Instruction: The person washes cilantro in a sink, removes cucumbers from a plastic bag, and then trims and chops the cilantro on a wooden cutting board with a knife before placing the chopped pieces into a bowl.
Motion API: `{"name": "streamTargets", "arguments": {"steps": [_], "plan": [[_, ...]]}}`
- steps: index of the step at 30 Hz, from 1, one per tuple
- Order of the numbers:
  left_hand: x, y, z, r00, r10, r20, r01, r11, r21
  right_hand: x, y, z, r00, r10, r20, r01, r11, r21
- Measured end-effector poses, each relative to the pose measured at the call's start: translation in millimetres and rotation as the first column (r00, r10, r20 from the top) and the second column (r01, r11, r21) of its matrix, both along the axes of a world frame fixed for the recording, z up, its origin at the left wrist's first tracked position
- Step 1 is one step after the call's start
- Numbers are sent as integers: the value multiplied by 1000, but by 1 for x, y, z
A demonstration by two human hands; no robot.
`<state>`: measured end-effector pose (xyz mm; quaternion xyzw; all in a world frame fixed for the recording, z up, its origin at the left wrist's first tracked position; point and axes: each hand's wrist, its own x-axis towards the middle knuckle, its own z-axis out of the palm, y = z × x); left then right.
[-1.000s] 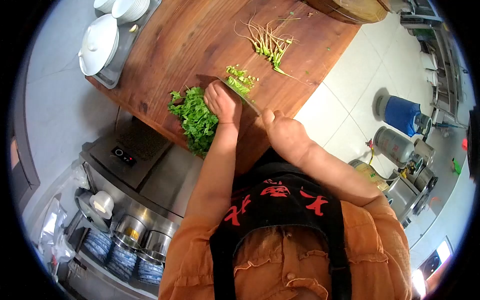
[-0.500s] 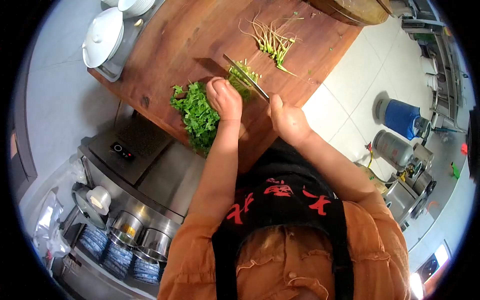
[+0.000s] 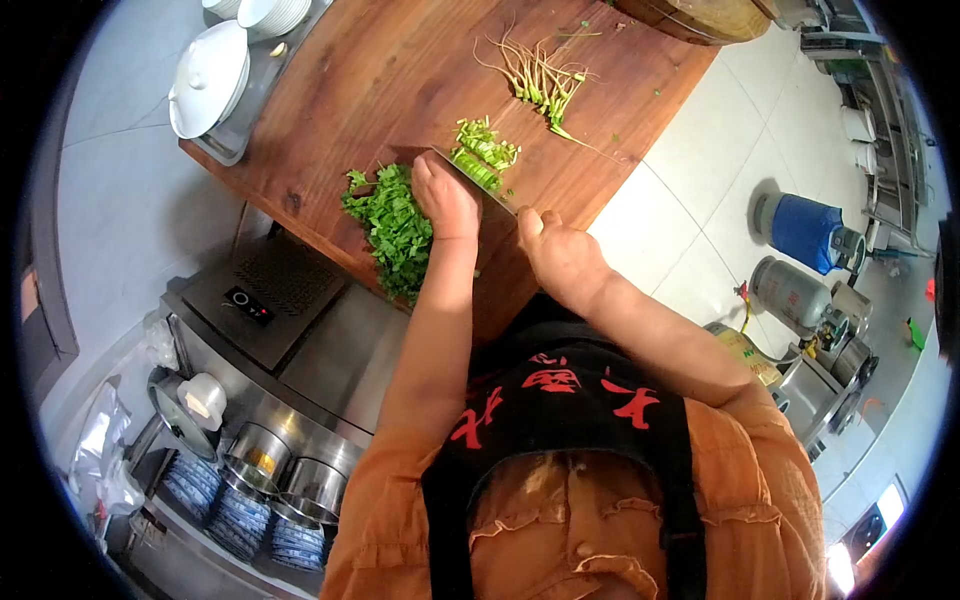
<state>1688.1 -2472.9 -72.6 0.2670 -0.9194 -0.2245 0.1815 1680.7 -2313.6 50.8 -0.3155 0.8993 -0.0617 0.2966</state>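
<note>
My left hand (image 3: 447, 200) is closed with curled fingers on a bunch of cilantro, pressing it to the wooden board (image 3: 330, 110). The cilantro's green leaves (image 3: 393, 235) spread out to the left of that hand; the stems under it are hidden. My right hand (image 3: 562, 255) grips a cleaver by its handle, which the fingers mostly cover. The cleaver's blade (image 3: 478, 182) runs diagonally right beside the left fingers. Short cut stems (image 3: 487, 145) lie along the far side of the blade. Farther up the board is a pile of cilantro roots (image 3: 545, 85).
A metal tray (image 3: 262, 95) with a white lidded dish (image 3: 208, 78) and stacked plates (image 3: 272, 14) stands at upper left. A round wooden block (image 3: 700, 18) sits at the top right. Stainless equipment (image 3: 345, 345) is below left; gas cylinders (image 3: 795, 290) stand on the floor at right.
The cleaver and my right hand have shifted left, and the blade now lies closer to my left fingers. More cut stems show beyond the blade.
</note>
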Motion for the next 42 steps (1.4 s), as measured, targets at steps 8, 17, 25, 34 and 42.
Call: {"name": "streamTargets", "arguments": {"steps": [8,17,25,34,42], "plan": [[24,-4,27,987,-128,101,143,977,-161,-2,2,1,1000,24,18,-24,1000,11],[26,-13,-9,983,-170,-68,155,971,-181,-8,-14,4,999,38,-19,-37,998,58],[28,-7,5,985,-140,-100,122,977,-173,-22,-19,-42,1000,-6,22,9,994,-110],[25,-9,-13,981,-108,-160,79,981,-179,2,2,0,986,52,-155,-76,985,-153],[22,-12,-10,980,-121,-156,91,978,-187,1,-16,11,999,50,-5,-50,998,-37]]}}
